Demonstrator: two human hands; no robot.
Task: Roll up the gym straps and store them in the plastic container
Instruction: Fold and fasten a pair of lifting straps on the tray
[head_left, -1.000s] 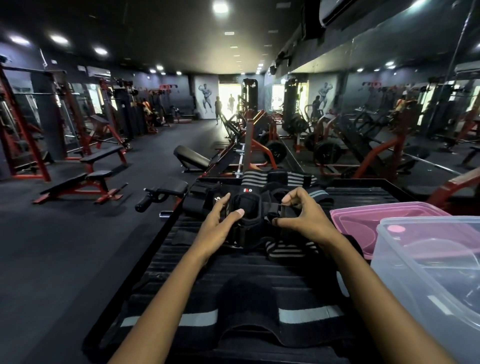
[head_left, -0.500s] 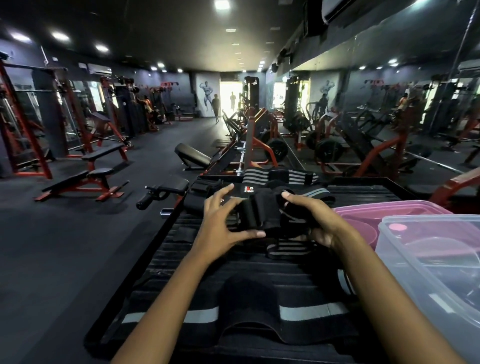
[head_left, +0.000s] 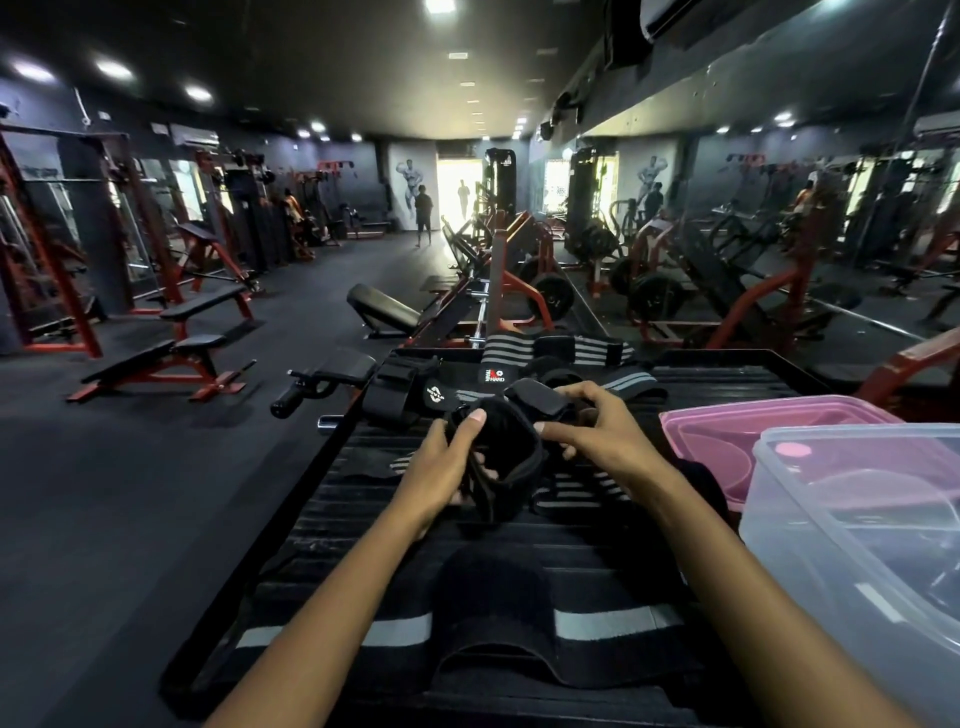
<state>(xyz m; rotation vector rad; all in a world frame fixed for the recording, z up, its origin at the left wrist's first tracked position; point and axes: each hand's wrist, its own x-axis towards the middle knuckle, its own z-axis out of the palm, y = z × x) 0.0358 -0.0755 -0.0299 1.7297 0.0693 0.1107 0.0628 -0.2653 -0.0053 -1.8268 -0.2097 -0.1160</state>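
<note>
Two hands: left hand (head_left: 441, 467) and right hand (head_left: 597, 436) both grip one black strap (head_left: 506, 462), centre. More straps at 12 o'clock, uncountable. Clear plastic container (head_left: 831, 519) at 3 o'clock; contents unclear.

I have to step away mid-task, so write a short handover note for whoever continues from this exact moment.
Left hand: grips the black strap, partly rolled, thumb on top.
Right hand: pinches the strap's loose end beside the roll.
Other straps: a striped pile at the far edge of the black ribbed surface, a wide striped band nearest you.
Clear plastic container on the right, pink lid behind it.
Done: rolling started; no rolled strap visible in the container.
Left: finish this roll, store it, repeat for the rest.
</note>
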